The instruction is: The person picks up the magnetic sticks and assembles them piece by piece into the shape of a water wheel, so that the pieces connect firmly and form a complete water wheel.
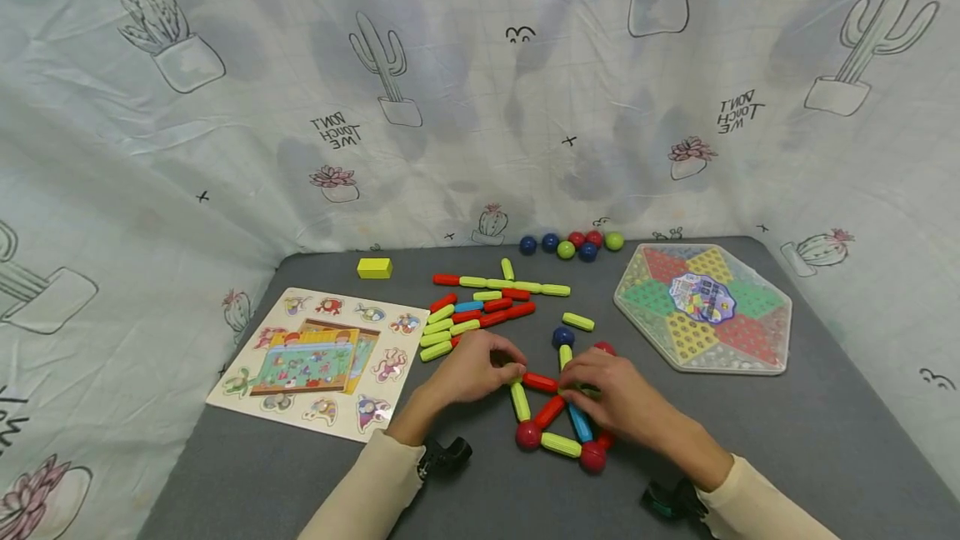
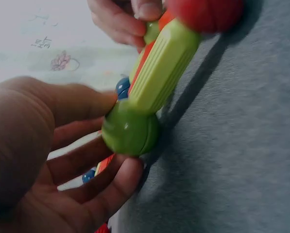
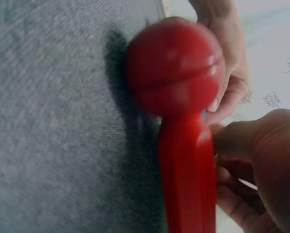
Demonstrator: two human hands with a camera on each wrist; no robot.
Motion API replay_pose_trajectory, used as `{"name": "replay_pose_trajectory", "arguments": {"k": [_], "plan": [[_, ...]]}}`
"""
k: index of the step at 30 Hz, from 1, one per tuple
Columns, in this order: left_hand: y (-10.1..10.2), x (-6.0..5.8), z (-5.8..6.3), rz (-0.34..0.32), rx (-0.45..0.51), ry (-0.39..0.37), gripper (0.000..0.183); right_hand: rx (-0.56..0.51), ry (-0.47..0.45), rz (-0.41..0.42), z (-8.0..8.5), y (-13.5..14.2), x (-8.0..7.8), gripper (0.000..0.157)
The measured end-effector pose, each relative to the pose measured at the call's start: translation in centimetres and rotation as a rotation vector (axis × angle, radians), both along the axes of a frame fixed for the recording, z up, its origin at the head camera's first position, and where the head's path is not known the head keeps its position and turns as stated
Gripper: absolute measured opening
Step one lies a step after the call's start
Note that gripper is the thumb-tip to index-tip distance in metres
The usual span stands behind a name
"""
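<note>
We see a person with both hands at a shape made of sticks and balls [image 1: 561, 444], which sits on the grey worktop [image 1: 495, 490]. The left hand [image 1: 476, 369] pinches a green ball [image 2: 130, 128] at the shape's left corner, with the thumb on one side and fingertips on the other. We think it is held this way so that the ball does not roll. A yellow-green stick [image 1: 521, 402] runs from it to a red ball [image 1: 528, 436] near the person.

The right hand [image 1: 615, 390] pinches another green ball [image 2: 152, 31], which we can see only in part. A red stick [image 1: 540, 382] reaches across between the two hands, so we guess they hold both ends to keep it steady. A blue stick [image 1: 580, 423] goes from near the right hand's fingers to the front red ball [image 1: 592, 457]. A dark blue ball [image 1: 562, 337] is at the far side.

The loose sticks [image 1: 495, 319] lie in a bunch beyond the left hand, maybe to be easy to grab. The spare balls [image 1: 588, 252] huddle at the back, perhaps out of the way. The picture board [image 1: 408, 315] is on the left and the star game board [image 1: 772, 340] on the right, both leaving the middle for the hands.
</note>
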State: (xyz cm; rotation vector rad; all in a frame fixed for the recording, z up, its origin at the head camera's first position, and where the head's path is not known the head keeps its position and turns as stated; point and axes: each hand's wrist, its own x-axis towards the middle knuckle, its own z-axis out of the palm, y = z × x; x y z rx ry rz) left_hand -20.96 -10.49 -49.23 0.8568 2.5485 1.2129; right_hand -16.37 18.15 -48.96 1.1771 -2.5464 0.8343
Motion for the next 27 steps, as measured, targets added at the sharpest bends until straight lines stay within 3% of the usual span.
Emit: {"name": "replay_pose_trajectory", "arguments": {"k": [5,11,14,16,20,23,27], "plan": [[1.3,-1.5,0.7,-0.064,0.079,-0.103,0.02,0.026,-0.013,-0.029,0.5,1.0,0.2,0.015],[3.0,-4.8,0.2,-0.136,0.375,-0.274,0.033,0.048,-0.039,-0.045,1.0,2.6,0.5,0.017],[4.0,-6.4,-0.1,-0.143,0.455,-0.297,0.038,0.054,-0.042,-0.063,1.1,3.4,0.6,0.018],[4.9,-7.4,-0.3,-0.131,0.458,-0.288,0.04,0.049,-0.045,-0.076,1.0,3.9,0.6,0.019],[6.9,-8.7,-0.4,-0.094,0.344,-0.21,0.038,0.038,-0.051,-0.095,0.8,4.7,0.6,0.022],[8.6,-9.0,-0.2,-0.084,0.128,-0.077,0.034,0.036,-0.054,-0.101,0.7,5.0,0.6,0.021],[10.6,-8.3,0.6,-0.118,-0.213,0.141,0.023,0.035,-0.042,-0.102,0.6,5.3,0.7,0.021]]}}
